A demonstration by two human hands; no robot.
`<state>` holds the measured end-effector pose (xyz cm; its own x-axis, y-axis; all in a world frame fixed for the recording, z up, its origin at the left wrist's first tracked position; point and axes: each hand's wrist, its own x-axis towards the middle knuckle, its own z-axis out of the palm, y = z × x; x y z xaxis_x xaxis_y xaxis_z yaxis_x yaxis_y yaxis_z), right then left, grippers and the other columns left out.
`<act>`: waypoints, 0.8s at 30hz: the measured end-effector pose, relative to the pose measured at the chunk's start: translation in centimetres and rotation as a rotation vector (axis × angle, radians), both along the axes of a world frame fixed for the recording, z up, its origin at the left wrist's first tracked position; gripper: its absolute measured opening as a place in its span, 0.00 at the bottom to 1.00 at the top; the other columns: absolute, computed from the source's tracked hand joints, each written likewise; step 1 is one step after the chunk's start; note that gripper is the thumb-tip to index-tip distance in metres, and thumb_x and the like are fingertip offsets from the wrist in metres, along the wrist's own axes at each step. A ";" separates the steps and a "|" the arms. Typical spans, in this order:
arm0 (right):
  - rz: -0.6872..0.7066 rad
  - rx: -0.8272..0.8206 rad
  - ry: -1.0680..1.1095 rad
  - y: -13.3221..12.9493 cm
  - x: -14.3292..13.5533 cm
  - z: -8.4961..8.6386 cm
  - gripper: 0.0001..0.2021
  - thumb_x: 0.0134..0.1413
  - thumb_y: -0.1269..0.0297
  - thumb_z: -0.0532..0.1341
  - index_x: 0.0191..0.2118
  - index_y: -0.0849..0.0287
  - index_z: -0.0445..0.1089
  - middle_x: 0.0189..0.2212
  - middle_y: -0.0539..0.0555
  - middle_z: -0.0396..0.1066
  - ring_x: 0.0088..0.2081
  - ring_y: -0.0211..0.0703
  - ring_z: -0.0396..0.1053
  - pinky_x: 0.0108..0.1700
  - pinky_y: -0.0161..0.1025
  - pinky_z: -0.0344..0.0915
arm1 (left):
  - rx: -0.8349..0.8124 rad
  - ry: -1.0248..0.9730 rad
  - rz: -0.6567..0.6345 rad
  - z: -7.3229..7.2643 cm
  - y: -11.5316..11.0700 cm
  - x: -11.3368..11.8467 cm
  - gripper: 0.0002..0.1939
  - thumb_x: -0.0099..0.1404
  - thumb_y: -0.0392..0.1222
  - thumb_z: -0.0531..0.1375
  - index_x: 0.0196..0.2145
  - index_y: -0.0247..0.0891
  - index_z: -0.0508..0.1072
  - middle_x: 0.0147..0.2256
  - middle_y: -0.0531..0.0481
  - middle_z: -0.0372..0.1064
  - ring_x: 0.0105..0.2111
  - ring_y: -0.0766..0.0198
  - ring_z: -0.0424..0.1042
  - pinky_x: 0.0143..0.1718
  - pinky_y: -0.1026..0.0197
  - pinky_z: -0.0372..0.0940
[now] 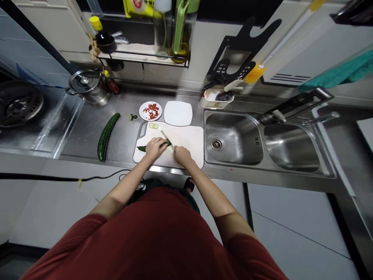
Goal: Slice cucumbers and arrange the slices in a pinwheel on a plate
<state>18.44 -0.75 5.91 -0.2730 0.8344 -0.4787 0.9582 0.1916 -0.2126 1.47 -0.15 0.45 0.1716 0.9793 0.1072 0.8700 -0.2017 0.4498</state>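
A white cutting board lies on the steel counter in front of me. On it, my left hand holds down a green cucumber, whose ends show on both sides of the fingers. My right hand is closed round the handle of a knife; the blade points up and left, at the cucumber's right end. Two pale slices rest near the board's top left. Behind the board are a plate of chopped red pieces and a bare white square plate.
A whole cucumber and small green end pieces lie left of the board. Farther left stand a lidded pot and a stove burner. A double sink adjoins the board's right side. Bottles stand on a wall rack.
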 end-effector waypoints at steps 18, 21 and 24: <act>-0.023 -0.046 -0.037 -2.2 2.0 0.1 0.15 0.62 0.70 0.47 0.48 0.62 0.68 0.42 0.63 0.73 0.45 0.50 0.72 0.44 0.41 0.65 | -0.023 -0.005 0.003 0.2 0.2 -0.1 0.15 0.67 0.51 0.54 0.46 0.49 0.76 0.43 0.50 0.73 0.44 0.58 0.67 0.43 0.58 0.62; -0.023 -0.052 -0.037 -2.1 1.9 0.1 0.15 0.62 0.70 0.47 0.48 0.62 0.68 0.43 0.63 0.73 0.45 0.50 0.72 0.44 0.41 0.65 | -0.019 -0.015 0.000 0.1 0.2 -0.1 0.14 0.67 0.50 0.55 0.46 0.50 0.76 0.43 0.50 0.73 0.45 0.59 0.67 0.43 0.58 0.62; -0.018 -0.047 -0.027 -1.7 1.5 0.0 0.16 0.62 0.71 0.47 0.49 0.63 0.67 0.44 0.64 0.72 0.46 0.50 0.71 0.44 0.41 0.65 | -0.022 -0.016 0.006 0.0 0.3 -0.1 0.14 0.66 0.51 0.55 0.46 0.50 0.76 0.43 0.50 0.73 0.45 0.59 0.67 0.43 0.58 0.62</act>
